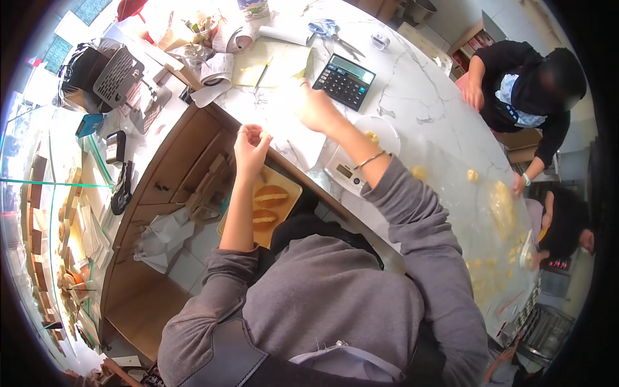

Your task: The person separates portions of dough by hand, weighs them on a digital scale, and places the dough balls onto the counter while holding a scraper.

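Observation:
My left hand (251, 149) is raised beside the counter's edge, its fingers pinched together around something small and pale that I cannot make out. Over the marble counter (412, 84), my right hand (317, 111) reaches past the scale, just left of the calculator (343, 80); glare washes out its fingertips. Under my right forearm stands a white scale (346, 173) with small yellow pieces (372, 137) on its pan. A pen (262, 73) lies on yellowish paper (248, 69) beyond my hands.
Scissors (335, 37) lie behind the calculator. Below the counter edge is a tray with bread (269, 197). Yellow dough pieces (472, 175) and a clear bag (503, 206) are at the right, where two people stand. A glass display case (55, 184) is at the left.

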`<action>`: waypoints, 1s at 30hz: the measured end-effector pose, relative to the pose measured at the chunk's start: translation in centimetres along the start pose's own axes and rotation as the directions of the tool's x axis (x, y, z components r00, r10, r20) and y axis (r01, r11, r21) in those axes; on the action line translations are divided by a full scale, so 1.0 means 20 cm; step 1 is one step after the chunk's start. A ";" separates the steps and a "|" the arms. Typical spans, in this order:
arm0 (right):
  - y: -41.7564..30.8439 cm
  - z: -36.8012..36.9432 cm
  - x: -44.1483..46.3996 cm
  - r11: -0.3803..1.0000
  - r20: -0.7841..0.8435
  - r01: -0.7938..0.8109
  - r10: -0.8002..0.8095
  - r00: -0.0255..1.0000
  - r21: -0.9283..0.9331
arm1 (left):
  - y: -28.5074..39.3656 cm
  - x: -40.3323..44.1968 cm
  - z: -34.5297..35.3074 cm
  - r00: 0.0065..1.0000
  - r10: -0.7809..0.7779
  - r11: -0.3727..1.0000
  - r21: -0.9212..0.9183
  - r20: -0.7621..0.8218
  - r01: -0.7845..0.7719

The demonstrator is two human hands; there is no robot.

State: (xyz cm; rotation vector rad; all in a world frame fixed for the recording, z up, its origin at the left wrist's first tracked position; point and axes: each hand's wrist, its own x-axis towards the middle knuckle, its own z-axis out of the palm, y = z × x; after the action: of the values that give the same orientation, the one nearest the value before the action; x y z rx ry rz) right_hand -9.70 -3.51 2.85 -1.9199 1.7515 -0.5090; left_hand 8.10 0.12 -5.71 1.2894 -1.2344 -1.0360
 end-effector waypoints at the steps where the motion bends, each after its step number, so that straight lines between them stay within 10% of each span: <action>1: 0.05 -0.03 0.01 0.999 -0.032 -0.013 0.015 0.999 0.052 | 0.02 -0.01 0.00 0.999 -0.015 0.998 -0.057 0.041 0.017; 7: 0.20 -0.37 -0.20 0.953 -0.372 0.111 0.002 0.928 0.283 | 0.11 -0.10 0.08 0.979 -0.083 0.995 -0.032 0.188 0.090; 13: 0.29 -0.83 -0.76 0.843 -0.513 0.138 0.179 0.840 0.519 | 0.27 -0.15 0.28 0.935 0.048 0.919 -0.383 0.351 0.097; 21: 0.35 -0.91 -1.54 0.818 -0.639 -0.022 0.465 0.613 0.574 | 0.45 -0.13 0.63 0.751 0.477 0.857 -0.051 0.456 -0.514; 30: 0.40 -0.79 -1.79 0.702 -0.607 -0.061 0.653 0.453 0.709 | 0.31 -0.11 0.82 0.525 0.403 0.597 0.220 0.750 -0.772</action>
State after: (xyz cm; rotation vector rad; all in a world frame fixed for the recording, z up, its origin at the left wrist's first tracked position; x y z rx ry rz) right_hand -29.22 30.01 12.82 -0.7125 2.0745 -1.7947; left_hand -9.06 0.93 -1.32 0.7049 -2.4556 -0.5771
